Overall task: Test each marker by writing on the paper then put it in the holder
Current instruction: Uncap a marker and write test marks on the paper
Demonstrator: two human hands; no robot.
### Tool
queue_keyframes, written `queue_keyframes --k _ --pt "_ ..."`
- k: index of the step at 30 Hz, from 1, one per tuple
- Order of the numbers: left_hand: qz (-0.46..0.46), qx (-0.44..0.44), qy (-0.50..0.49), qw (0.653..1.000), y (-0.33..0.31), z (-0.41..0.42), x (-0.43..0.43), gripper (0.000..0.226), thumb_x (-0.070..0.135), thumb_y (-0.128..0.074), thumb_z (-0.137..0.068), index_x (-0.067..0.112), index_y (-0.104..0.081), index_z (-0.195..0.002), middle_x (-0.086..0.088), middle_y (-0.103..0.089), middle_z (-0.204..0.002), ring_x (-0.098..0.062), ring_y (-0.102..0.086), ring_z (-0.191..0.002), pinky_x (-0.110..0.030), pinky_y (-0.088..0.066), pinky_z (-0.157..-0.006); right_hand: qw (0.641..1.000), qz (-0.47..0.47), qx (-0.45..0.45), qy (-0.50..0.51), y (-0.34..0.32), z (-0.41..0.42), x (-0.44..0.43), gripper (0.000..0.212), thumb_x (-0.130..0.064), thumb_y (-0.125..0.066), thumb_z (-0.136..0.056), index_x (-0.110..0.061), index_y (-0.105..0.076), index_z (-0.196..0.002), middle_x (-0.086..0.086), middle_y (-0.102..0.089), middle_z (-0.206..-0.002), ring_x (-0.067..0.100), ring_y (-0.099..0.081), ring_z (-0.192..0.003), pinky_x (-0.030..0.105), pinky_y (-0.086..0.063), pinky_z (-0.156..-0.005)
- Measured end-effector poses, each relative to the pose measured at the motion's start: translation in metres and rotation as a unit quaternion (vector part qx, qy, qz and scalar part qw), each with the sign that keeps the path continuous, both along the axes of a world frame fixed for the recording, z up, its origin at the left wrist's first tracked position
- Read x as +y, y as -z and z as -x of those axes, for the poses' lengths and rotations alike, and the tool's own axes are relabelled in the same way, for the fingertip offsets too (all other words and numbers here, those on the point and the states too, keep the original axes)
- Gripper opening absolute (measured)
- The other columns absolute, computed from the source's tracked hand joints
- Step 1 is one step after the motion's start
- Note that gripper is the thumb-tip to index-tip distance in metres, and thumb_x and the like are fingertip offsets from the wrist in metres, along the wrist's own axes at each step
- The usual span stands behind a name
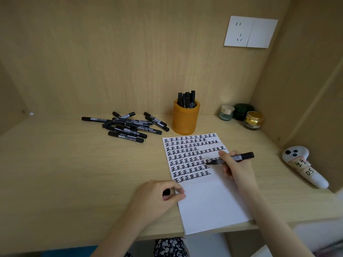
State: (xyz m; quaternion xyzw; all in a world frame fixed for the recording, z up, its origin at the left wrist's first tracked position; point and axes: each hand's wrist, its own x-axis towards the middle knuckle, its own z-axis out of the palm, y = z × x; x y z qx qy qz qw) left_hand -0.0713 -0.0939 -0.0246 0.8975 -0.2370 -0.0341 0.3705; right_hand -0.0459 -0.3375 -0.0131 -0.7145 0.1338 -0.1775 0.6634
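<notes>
A white sheet of paper lies on the wooden desk, its upper half filled with rows of black written characters. My right hand grips an uncapped black marker with its tip on the paper at the end of a row. My left hand rests at the paper's left edge and pinches the black marker cap. An orange holder stands behind the paper with several black markers upright in it. A pile of several capped black markers lies to the holder's left.
Three small jars stand at the back right corner. A white controller with a handwritten label lies at the right against the side wall. A wall socket is on the back panel. The desk's front edge runs just below the paper.
</notes>
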Motion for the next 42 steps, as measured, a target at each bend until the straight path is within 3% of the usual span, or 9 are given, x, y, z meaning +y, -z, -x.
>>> queue_keyframes --k 4,11,13,17,26,31,42 --pt "-0.020 -0.020 0.008 1.000 0.002 0.000 0.001 0.017 0.052 -0.061 -0.083 0.042 -0.066 -0.095 0.010 -0.050 -0.049 -0.004 -0.045 -0.045 -0.010 -0.031 -0.051 1.000 -0.013 -0.011 -0.019 0.002 0.000 -0.004 0.019 -0.012 -0.062 -0.092 -0.002 -0.060 -0.075 0.009 -0.055 -0.049 0.010 -0.046 -0.035 0.015 -0.030 -0.036" --pt "-0.019 -0.022 0.009 1.000 0.002 0.000 0.001 0.017 0.053 -0.060 -0.083 0.042 -0.065 -0.095 0.001 -0.057 -0.054 -0.004 -0.044 -0.044 -0.009 -0.031 -0.051 0.999 0.036 0.012 0.035 0.008 -0.004 -0.004 0.034 -0.019 -0.070 -0.085 -0.010 -0.047 -0.063 0.002 -0.041 -0.052 0.005 -0.033 -0.040 0.022 -0.029 -0.046" --pt "-0.018 -0.023 0.007 1.000 0.002 0.000 0.000 0.016 0.052 -0.060 -0.083 0.042 -0.065 -0.095 0.005 -0.060 -0.057 -0.004 -0.044 -0.044 -0.010 -0.031 -0.051 0.998 0.046 0.018 0.043 0.011 -0.004 -0.004 0.031 -0.015 -0.066 -0.086 -0.010 -0.046 -0.062 0.002 -0.041 -0.053 0.005 -0.034 -0.042 0.023 -0.029 -0.049" --pt "-0.025 -0.010 0.001 1.000 0.000 0.001 -0.001 0.016 0.052 -0.061 -0.083 0.042 -0.066 -0.095 0.032 -0.055 -0.057 0.000 -0.048 -0.046 -0.009 -0.032 -0.052 0.997 0.061 0.035 0.042 0.013 -0.005 -0.004 0.024 -0.013 -0.064 -0.085 -0.008 -0.049 -0.066 0.001 -0.041 -0.050 0.009 -0.033 -0.042 0.018 -0.027 -0.042" --pt "-0.034 -0.013 0.008 0.999 0.000 0.001 0.000 0.017 0.051 -0.060 -0.084 0.042 -0.065 -0.096 0.041 -0.051 -0.058 -0.007 -0.042 -0.045 -0.009 -0.032 -0.051 0.997 0.064 0.024 0.035 0.014 -0.004 -0.003 0.030 -0.012 -0.064 -0.085 -0.010 -0.047 -0.061 -0.001 -0.041 -0.048 0.008 -0.034 -0.041 0.018 -0.027 -0.043" --pt "-0.030 -0.017 0.001 0.999 0.004 0.000 0.001 0.018 0.056 -0.059 -0.082 0.044 -0.064 -0.096 0.019 -0.054 -0.050 -0.005 -0.043 -0.044 -0.009 -0.032 -0.051 0.997 0.066 0.026 0.029 0.016 -0.005 -0.003 0.034 -0.012 -0.065 -0.085 -0.013 -0.045 -0.058 -0.007 -0.040 -0.044 0.006 -0.035 -0.042 0.021 -0.028 -0.046" --pt "-0.031 -0.011 0.001 0.999 0.004 -0.001 0.001 0.016 0.053 -0.060 -0.083 0.044 -0.065 -0.095 0.029 -0.057 -0.057 -0.003 -0.046 -0.045 -0.009 -0.034 -0.052 0.994 0.085 0.018 0.063 0.015 -0.004 -0.003 0.031 -0.009 -0.062 -0.084 -0.012 -0.044 -0.059 0.000 -0.039 -0.050 0.007 -0.031 -0.042 0.018 -0.024 -0.039"
